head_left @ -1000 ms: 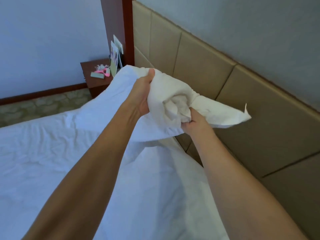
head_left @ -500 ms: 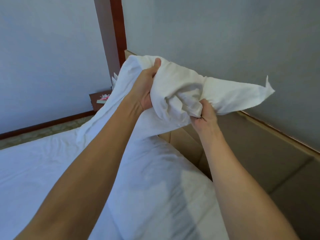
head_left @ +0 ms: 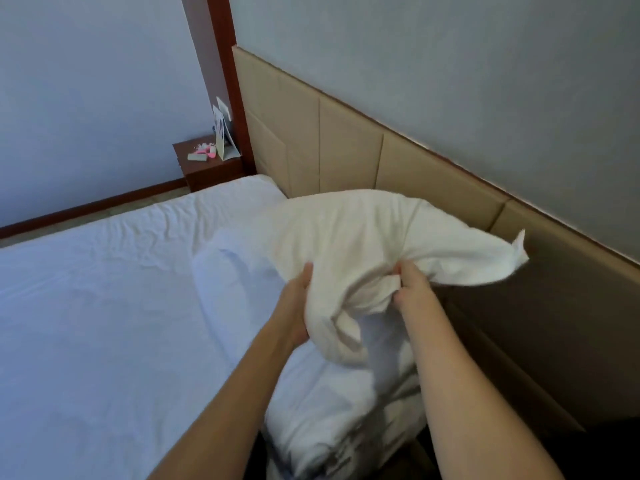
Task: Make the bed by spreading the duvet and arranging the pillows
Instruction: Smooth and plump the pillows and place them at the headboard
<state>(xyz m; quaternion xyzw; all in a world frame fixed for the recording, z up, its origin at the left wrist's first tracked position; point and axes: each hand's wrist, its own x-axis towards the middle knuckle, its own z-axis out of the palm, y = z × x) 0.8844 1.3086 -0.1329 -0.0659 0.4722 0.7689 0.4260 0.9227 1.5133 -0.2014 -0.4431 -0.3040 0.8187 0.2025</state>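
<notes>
both hands, left hand [head_left: 294,306] and right hand [head_left: 414,289], grip the white pillow [head_left: 363,244] bunched between them.

A dark wooden nightstand [head_left: 207,168] stands in the room's corner beside the padded beige headboard [head_left: 346,150]. On its top lie small pink items [head_left: 207,153] and a propped card [head_left: 223,140].

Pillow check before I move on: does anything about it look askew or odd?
Yes. The pillow is bunched and twisted in the left hand and right hand, one corner sticking out toward the headboard.
</notes>
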